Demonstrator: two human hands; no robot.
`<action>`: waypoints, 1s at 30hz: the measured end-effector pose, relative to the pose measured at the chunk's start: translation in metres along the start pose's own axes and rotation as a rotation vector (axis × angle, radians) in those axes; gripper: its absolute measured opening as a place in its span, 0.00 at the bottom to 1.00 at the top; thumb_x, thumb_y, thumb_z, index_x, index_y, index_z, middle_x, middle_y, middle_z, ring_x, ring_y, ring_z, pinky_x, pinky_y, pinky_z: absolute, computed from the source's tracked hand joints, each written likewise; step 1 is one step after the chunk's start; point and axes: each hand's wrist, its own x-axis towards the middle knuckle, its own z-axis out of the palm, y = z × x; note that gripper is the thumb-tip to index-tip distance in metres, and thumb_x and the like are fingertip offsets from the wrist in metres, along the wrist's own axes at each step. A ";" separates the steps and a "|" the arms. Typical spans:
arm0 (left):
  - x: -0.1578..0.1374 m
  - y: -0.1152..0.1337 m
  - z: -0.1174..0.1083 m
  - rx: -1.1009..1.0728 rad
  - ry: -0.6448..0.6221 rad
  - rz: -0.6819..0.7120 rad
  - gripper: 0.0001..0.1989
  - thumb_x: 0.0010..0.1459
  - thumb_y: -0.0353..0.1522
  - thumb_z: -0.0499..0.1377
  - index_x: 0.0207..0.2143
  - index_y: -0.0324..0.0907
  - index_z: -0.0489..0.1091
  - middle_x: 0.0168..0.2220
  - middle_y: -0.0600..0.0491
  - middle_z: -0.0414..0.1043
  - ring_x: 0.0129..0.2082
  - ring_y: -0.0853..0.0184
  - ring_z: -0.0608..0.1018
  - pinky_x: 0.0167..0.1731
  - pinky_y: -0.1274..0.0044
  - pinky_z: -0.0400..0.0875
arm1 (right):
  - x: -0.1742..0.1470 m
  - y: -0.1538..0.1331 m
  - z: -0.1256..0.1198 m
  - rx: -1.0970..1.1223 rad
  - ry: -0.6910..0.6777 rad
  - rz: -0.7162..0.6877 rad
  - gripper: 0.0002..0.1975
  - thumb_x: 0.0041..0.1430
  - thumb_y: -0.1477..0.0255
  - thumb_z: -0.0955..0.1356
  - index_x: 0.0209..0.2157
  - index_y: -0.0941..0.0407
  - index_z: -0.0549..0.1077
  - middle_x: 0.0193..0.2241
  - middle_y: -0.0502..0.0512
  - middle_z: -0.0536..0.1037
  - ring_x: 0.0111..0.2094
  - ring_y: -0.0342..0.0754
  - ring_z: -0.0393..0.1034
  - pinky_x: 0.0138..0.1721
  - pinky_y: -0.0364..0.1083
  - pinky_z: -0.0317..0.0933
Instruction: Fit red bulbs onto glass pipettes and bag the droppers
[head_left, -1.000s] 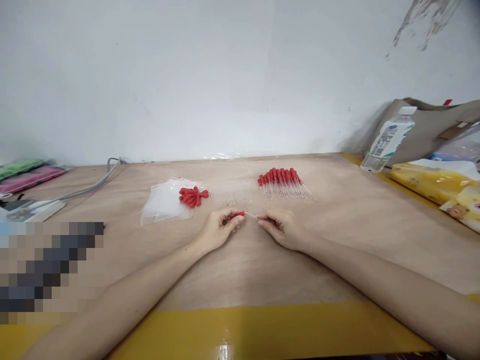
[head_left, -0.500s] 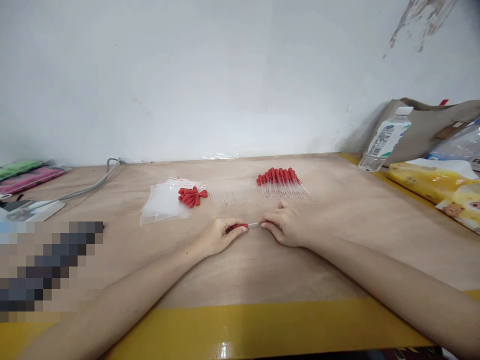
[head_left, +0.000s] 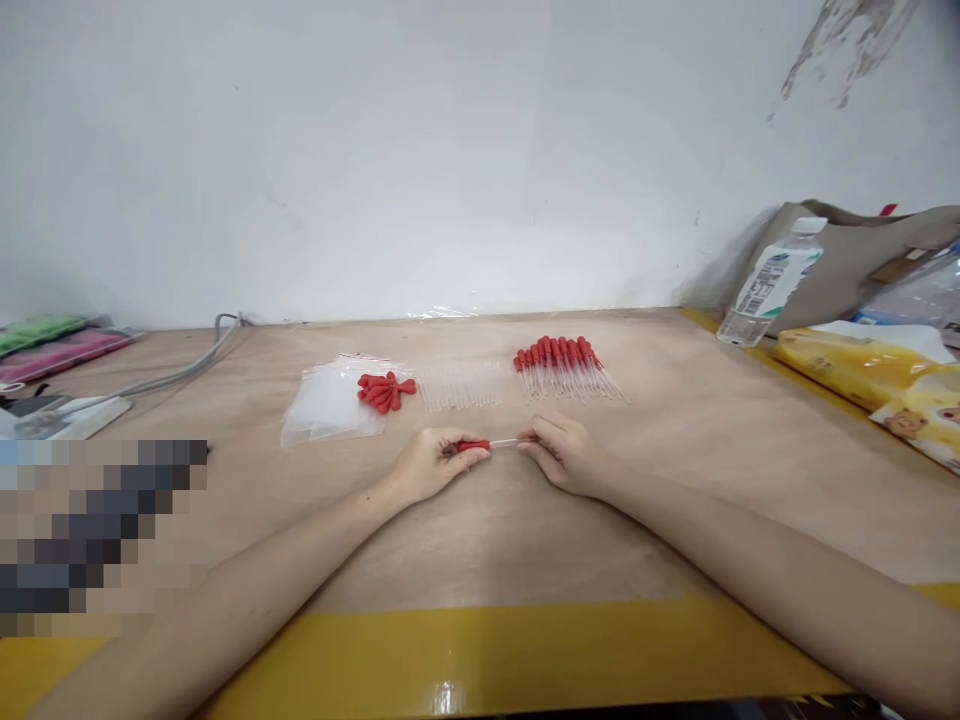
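My left hand [head_left: 439, 462] is closed round a red rubber dropper bulb [head_left: 474, 445]. A thin clear glass tube [head_left: 504, 442] runs from the bulb's mouth to my right hand [head_left: 559, 452], whose fingertips pinch its far end. Beyond my hands, loose red bulbs [head_left: 385, 392] lie heaped on clear plastic bags [head_left: 330, 402]. A row of bare clear tubes [head_left: 461, 386] is spread to the right of them. Farther right, several droppers with red bulbs fitted [head_left: 559, 352] lie side by side, bulbs toward the wall.
A water bottle [head_left: 776, 280] stands at the back right before a grey bag [head_left: 847, 250], near a yellow tissue pack [head_left: 862, 365]. Grey cable [head_left: 187, 372] and green and pink packets [head_left: 60, 345] lie at left. Yellow tape [head_left: 480, 650] lines the table's front edge.
More of the red bulb and of the clear tube now shows between my hands. My left hand has shifted slightly left; the right hand's fingers have drawn together.
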 end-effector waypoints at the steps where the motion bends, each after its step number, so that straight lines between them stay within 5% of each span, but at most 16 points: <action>1: 0.000 0.000 0.000 0.007 0.012 0.003 0.12 0.52 0.37 0.58 0.36 0.39 0.74 0.32 0.52 0.77 0.29 0.68 0.77 0.30 0.78 0.72 | 0.001 0.000 0.001 -0.005 0.017 -0.014 0.07 0.59 0.74 0.59 0.31 0.57 0.67 0.26 0.54 0.71 0.29 0.44 0.62 0.29 0.43 0.57; 8: -0.001 -0.002 0.000 0.020 -0.008 0.061 0.11 0.52 0.35 0.59 0.36 0.40 0.74 0.34 0.52 0.77 0.31 0.68 0.77 0.33 0.78 0.72 | 0.004 -0.005 0.006 -0.023 0.043 -0.089 0.10 0.60 0.73 0.58 0.30 0.58 0.69 0.23 0.53 0.70 0.25 0.43 0.60 0.28 0.42 0.55; 18: -0.001 0.001 0.000 0.081 0.000 0.107 0.09 0.53 0.34 0.58 0.36 0.41 0.74 0.33 0.53 0.77 0.30 0.69 0.77 0.31 0.80 0.72 | 0.006 -0.007 0.010 -0.012 -0.104 0.036 0.13 0.62 0.71 0.57 0.30 0.59 0.69 0.24 0.54 0.71 0.26 0.43 0.62 0.28 0.41 0.55; 24: -0.002 0.001 -0.001 0.172 0.016 0.119 0.13 0.54 0.36 0.57 0.41 0.40 0.71 0.36 0.50 0.75 0.30 0.68 0.76 0.31 0.76 0.72 | 0.010 -0.012 -0.007 -0.240 -0.121 -0.031 0.11 0.59 0.70 0.60 0.27 0.58 0.71 0.30 0.57 0.70 0.32 0.47 0.61 0.35 0.46 0.54; 27: -0.001 0.001 -0.004 0.244 0.051 0.151 0.20 0.54 0.35 0.56 0.50 0.41 0.64 0.42 0.48 0.72 0.35 0.66 0.75 0.35 0.73 0.72 | 0.007 -0.005 -0.017 -0.200 -0.132 0.075 0.10 0.58 0.72 0.61 0.28 0.58 0.71 0.31 0.57 0.69 0.32 0.46 0.62 0.33 0.44 0.55; 30: 0.001 0.002 -0.006 0.300 -0.022 0.184 0.19 0.56 0.35 0.54 0.50 0.42 0.64 0.47 0.48 0.70 0.45 0.63 0.72 0.44 0.69 0.68 | 0.005 0.014 -0.026 -0.084 -0.071 0.337 0.08 0.56 0.72 0.62 0.28 0.58 0.71 0.29 0.55 0.72 0.29 0.44 0.64 0.31 0.43 0.57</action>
